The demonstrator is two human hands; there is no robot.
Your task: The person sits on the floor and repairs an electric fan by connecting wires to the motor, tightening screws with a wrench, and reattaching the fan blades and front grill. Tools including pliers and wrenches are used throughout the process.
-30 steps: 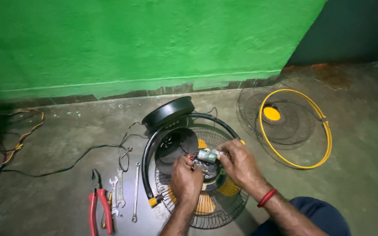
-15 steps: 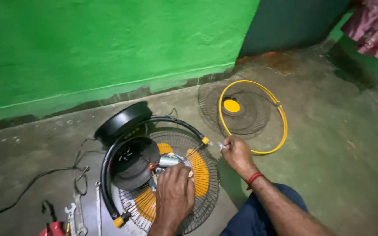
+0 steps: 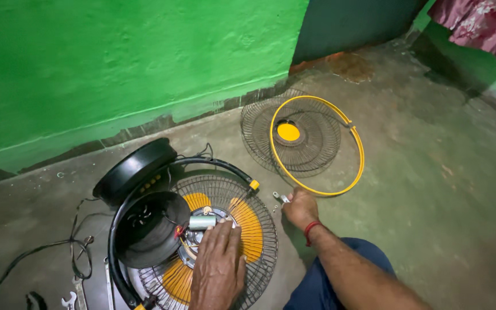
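Since the frame 0.5 s ago the right hand [image 3: 299, 208] has reached further out across the concrete floor [image 3: 431, 189] and now pinches small metal screws [image 3: 279, 197] between closed fingertips, just beside the yellow rim ring [image 3: 360, 150]. The left hand [image 3: 218, 268] has stayed flat on the fan motor [image 3: 202, 229], fingers spread and not clamped, pressing it down so the dismantled fan keeps steady while the other hand is away. A small silver capacitor [image 3: 202, 221] lies just past its fingertips on red wiring, over the rear grille [image 3: 254, 229] with its yellow blades showing through. A black curved stand tube [image 3: 119, 229] arcs around the left side, with the round black base [image 3: 133, 169] tilted behind it. The detached front grille [image 3: 294, 135] lies apart near the green wall [image 3: 116, 69], likely set aside for access. A spanner [image 3: 68, 300] and a black cable [image 3: 35, 252] lie at the lower left.
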